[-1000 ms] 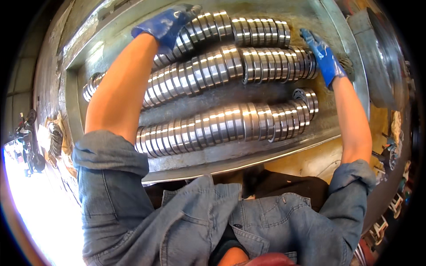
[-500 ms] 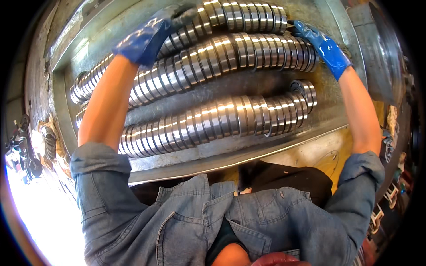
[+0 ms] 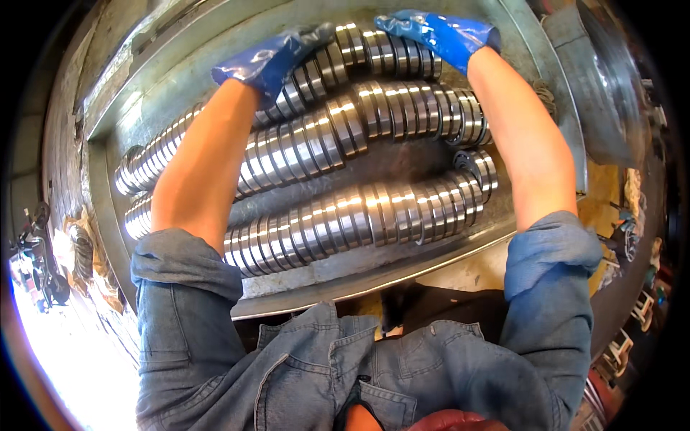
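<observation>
Three rows of shiny steel bearings lie on edge in a metal tray [image 3: 316, 296]: a far row [image 3: 313, 80], a middle row [image 3: 402, 111] and a near row [image 3: 338, 219]. My left hand [image 3: 280, 59], in a blue glove with dark fingertips, rests on the far row left of its middle, fingers stretched out. Along the back of that row's right part lies my right hand [image 3: 438, 36], also gloved in blue, its fingers extended flat toward the left. Neither hand is wrapped round a bearing. My forearms cover parts of the rows at the left.
Raised walls edge the tray. One bearing [image 3: 480, 171] sits askew at the near row's right end. Beyond the tray's right wall stands a curved grey metal piece [image 3: 600, 86]. Wrapped parts [image 3: 80, 248] lie at the far left.
My right hand has moved left from the far row's right end to its back. The middle row now bends more, and the far row's right end sits further left.
</observation>
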Demonstrator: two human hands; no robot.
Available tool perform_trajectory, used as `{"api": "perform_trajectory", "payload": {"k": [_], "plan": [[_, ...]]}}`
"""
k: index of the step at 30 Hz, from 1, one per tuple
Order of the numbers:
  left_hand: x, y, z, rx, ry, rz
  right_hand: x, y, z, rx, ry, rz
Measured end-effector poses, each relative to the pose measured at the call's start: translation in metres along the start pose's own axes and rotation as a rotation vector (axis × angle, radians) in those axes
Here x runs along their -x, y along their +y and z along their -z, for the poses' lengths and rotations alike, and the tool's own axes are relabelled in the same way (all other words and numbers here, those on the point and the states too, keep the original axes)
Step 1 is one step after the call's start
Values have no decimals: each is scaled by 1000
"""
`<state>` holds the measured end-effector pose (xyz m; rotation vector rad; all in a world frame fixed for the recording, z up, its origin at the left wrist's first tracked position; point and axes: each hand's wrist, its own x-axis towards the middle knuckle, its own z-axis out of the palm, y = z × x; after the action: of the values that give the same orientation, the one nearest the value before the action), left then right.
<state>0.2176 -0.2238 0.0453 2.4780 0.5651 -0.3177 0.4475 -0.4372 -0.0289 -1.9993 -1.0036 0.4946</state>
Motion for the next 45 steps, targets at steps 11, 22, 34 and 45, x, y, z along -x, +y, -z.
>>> {"api": "perform_trajectory", "payload": {"k": [11, 22, 34, 45], "plan": [[-21, -33, -28, 105, 185, -419, 28, -13, -5, 55, -45, -20], [24, 31, -18, -138, 5, -143, 92, -63, 10, 623, -87, -213], [44, -28, 10, -90, 59, -524, 113, -102, 29, 835, -140, -309], [76, -42, 43, -117, 88, -108, 134, -85, 29, 495, -104, -181]]}}
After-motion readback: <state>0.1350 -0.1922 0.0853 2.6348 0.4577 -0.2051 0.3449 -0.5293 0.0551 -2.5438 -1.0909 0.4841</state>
